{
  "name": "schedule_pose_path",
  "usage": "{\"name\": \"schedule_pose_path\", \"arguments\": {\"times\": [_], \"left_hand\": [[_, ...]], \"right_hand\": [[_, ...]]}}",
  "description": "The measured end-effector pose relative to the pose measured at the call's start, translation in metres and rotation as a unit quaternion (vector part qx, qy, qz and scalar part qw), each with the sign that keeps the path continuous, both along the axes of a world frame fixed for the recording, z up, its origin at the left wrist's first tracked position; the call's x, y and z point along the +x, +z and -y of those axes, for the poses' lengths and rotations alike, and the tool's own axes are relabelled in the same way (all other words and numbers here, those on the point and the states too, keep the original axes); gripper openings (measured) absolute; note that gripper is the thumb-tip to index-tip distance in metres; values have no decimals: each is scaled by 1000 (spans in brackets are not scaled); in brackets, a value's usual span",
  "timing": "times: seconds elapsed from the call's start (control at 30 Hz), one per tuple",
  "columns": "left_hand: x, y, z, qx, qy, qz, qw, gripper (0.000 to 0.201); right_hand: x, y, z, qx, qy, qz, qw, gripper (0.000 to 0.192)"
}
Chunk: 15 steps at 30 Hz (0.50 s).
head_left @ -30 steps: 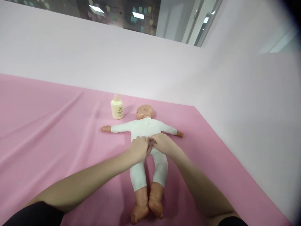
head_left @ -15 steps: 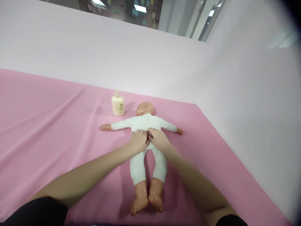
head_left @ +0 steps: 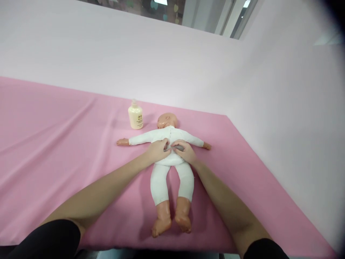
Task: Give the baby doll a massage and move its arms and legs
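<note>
Two hands pressing on a baby doll's back

The left hand (head_left: 157, 151) and right hand (head_left: 184, 151), fingers curled narrow, are resting side by side on the doll (head_left: 168, 158), lying face down with arms spread flat on the pink sheet (head_left: 67, 144); a cream bottle (head_left: 135, 117) is standing near its head.

This looks like a staged training or demonstration room rather than a home. A surface (head_left: 54, 144) draped in smooth pink cloth sits boxed in by plain pale partition walls (head_left: 151, 61), with office-style glazing and ceiling lights (head_left: 205, 14) visible above them.
</note>
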<state>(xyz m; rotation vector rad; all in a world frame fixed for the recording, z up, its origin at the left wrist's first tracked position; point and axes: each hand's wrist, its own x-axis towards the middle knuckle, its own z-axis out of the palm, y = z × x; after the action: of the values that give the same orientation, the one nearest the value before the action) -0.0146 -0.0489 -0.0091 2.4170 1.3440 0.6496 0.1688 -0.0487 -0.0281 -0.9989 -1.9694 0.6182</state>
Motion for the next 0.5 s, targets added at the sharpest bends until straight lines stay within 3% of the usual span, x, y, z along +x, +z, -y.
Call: {"name": "schedule_pose_path", "arguments": {"times": [0.17,0.37,0.5], "left_hand": [[-1,-5,-4,-6,7,14,1000,17],[0,-11,-6,81,11,29,996,13],[-2,-13,-11,83,-6,47,995,12]], "right_hand": [[-1,-6,-3,35,-116,4,993,23],[-1,-6,-5,-3,-129,25,991,24],[-1,-2,-5,-14,-133,47,990,25]]}}
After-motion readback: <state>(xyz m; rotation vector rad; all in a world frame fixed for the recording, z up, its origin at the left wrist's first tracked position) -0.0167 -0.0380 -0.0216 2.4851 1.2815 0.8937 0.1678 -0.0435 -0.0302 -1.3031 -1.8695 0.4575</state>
